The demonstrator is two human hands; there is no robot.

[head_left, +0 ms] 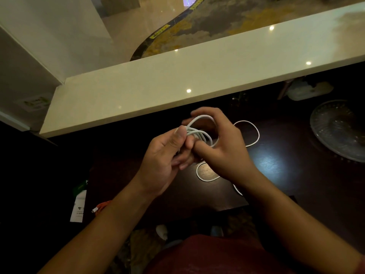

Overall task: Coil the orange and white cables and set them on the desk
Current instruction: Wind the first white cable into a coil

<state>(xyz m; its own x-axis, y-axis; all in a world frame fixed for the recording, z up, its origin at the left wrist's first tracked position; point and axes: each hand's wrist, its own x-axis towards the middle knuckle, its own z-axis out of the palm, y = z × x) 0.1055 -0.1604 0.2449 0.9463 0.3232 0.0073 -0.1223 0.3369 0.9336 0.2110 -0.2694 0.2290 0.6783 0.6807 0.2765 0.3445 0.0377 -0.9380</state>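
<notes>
Both hands are up over the dark desk. The left hand pinches loops of the white cable with its thumb. The right hand has its fingers curled round the same loops. The rest of the white cable lies loose on the desk. The orange cable sits by the left arm, maybe coiled. A glass dish is on the right.

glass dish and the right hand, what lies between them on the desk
In the head view, a loose loop of the white cable lies on the dark desk between the right hand and the glass dish.
</notes>
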